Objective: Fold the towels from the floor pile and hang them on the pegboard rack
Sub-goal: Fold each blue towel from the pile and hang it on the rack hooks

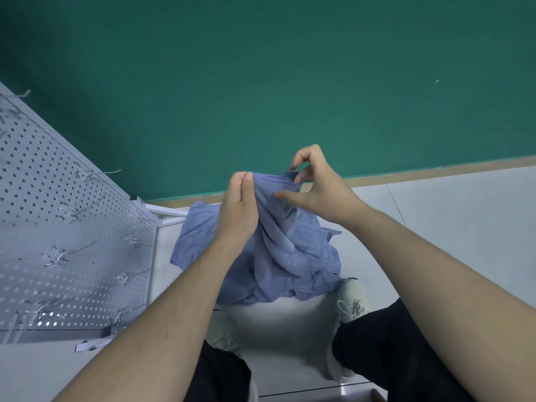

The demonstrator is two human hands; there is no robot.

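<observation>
A blue towel (275,227) hangs in front of me, lifted by its stitched top hem. My left hand (237,210) pinches the hem's left end between thumb and fingers. My right hand (313,187) pinches the hem's right end with its fingertips, the thumb lying across the cloth below. Under the lifted towel, a crumpled pile of blue towels (203,236) lies on the floor. The white pegboard rack (58,227) stands at the left, with several metal hooks sticking out and nothing hung on them.
A green wall (261,82) with a tan baseboard rises right behind the pile. Pale floor tiles (449,227) stretch to the right. My shoes (351,303) and dark trouser legs are just below the pile. The rack's white foot (165,213) reaches toward the pile.
</observation>
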